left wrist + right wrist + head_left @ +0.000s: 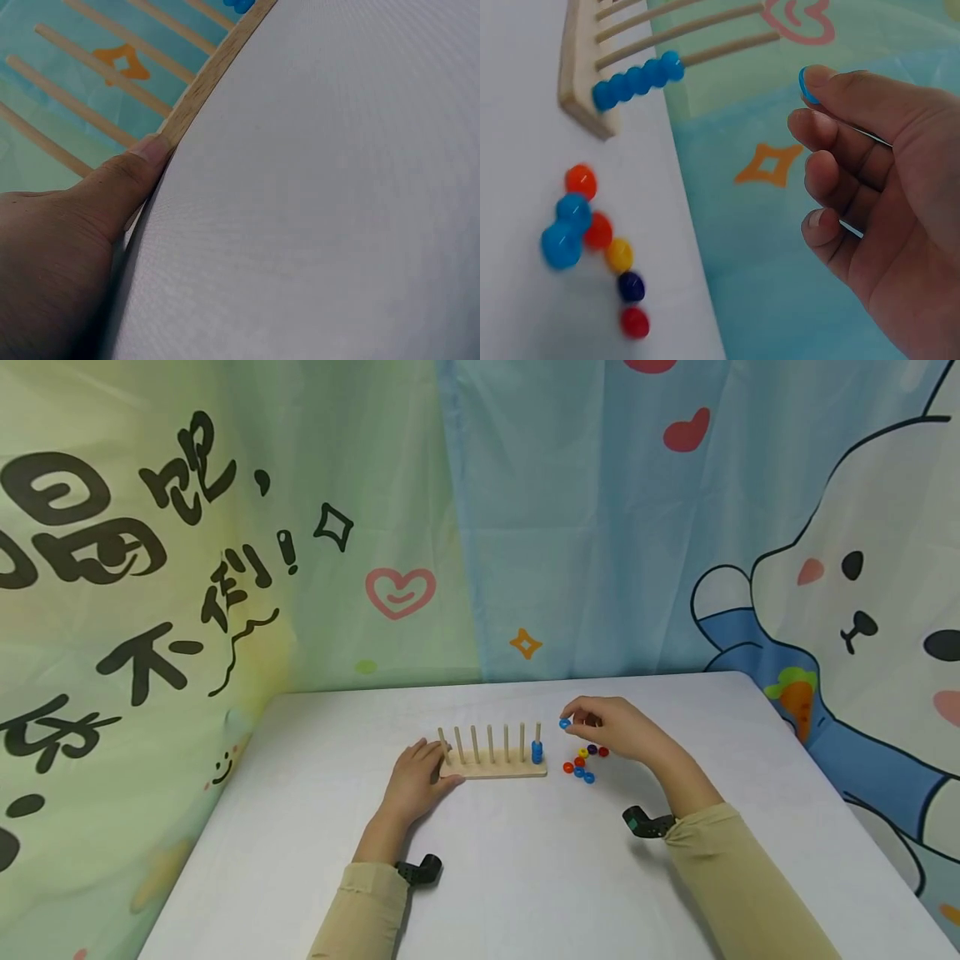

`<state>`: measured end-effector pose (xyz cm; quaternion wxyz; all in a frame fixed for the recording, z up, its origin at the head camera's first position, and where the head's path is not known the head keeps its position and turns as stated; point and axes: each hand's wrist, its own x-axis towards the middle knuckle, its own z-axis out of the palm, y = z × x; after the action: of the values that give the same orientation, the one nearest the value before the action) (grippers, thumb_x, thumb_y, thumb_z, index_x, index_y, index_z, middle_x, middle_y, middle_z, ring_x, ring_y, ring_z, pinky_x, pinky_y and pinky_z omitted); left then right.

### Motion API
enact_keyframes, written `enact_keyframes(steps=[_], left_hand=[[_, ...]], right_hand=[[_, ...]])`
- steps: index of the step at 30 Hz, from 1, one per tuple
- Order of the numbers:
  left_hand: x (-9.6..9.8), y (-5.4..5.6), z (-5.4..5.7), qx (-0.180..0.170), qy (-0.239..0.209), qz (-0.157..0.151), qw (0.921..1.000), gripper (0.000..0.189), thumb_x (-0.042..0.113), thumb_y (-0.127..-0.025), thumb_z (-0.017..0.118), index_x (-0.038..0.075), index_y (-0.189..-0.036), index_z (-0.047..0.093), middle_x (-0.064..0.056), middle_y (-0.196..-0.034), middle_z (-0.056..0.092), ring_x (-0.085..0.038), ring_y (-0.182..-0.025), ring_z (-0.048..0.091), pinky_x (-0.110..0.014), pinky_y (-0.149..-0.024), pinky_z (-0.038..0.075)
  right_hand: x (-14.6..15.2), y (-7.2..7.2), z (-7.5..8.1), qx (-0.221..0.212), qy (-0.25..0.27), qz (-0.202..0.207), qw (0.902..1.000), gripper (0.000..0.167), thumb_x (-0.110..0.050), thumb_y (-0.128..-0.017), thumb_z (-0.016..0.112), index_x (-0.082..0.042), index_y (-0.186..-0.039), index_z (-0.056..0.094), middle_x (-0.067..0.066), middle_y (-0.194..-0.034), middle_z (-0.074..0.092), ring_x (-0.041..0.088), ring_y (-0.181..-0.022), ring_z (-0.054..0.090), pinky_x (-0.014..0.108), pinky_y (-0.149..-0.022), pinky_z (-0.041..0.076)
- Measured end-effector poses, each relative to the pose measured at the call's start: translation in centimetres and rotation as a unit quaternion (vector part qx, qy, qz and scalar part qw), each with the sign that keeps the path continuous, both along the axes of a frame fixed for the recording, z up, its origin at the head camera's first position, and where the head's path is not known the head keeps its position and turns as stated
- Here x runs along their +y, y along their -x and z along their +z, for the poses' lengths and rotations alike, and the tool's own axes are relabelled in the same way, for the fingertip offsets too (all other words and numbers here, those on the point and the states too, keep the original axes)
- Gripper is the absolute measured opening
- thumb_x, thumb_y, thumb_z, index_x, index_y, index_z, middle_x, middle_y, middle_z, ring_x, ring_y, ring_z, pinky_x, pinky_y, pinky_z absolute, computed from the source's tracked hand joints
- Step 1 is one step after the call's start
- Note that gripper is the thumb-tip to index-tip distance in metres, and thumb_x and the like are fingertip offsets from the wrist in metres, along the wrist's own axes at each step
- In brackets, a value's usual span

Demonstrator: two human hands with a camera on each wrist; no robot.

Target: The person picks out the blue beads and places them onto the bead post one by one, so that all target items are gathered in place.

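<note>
A wooden peg rack (493, 769) stands on the table, with a row of upright pegs on a flat base. Several blue beads (639, 81) are stacked on its rightmost peg; the other pegs carry none. My left hand (414, 783) grips the rack's left end, the thumb (154, 150) along the front edge of the base and the fingers behind. Up in the air to the right of the rack, my right hand (617, 727) pinches a blue bead (565, 724) between thumb and index finger. That bead shows only as a thin rim in the right wrist view.
Right of the rack lies a loose cluster of beads: blue (561, 246), orange-red (580, 181), yellow (619, 256), dark purple (631, 286) and red (635, 322). A white cloth covers the table (517, 877). A printed curtain (540, 527) hangs behind it.
</note>
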<state>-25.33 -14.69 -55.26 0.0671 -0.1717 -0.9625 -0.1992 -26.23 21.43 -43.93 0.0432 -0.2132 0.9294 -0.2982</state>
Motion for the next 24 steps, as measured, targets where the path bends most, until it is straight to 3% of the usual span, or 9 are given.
enact_keyframes(steps=[9, 24], left_hand=[[-0.1, 0.2, -0.2, 0.003, -0.006, -0.001, 1.0000, 0.068, 0.054, -0.089, 0.067, 0.012, -0.141, 0.056, -0.008, -0.145, 0.055, -0.035, -0.144, 0.038, -0.053, -0.123, 0.027], [-0.1, 0.3, -0.4, 0.010, -0.006, -0.003, 0.9999, 0.067, 0.053, -0.089, 0.067, 0.012, -0.140, 0.057, -0.008, -0.144, 0.056, -0.035, -0.143, 0.039, -0.052, -0.123, 0.027]], right_hand=[[-2.3, 1.1, 1.2, 0.007, 0.014, 0.038, 0.9991, 0.021, -0.029, -0.096, 0.067, -0.023, -0.116, 0.066, -0.005, -0.092, 0.067, 0.013, -0.080, 0.057, 0.029, -0.070, 0.052], [-3.3, 1.6, -0.8, -0.019, 0.001, 0.036, 0.9992, 0.021, -0.028, -0.096, 0.067, -0.021, -0.115, 0.066, -0.005, -0.091, 0.064, 0.014, -0.080, 0.056, 0.028, -0.070, 0.052]])
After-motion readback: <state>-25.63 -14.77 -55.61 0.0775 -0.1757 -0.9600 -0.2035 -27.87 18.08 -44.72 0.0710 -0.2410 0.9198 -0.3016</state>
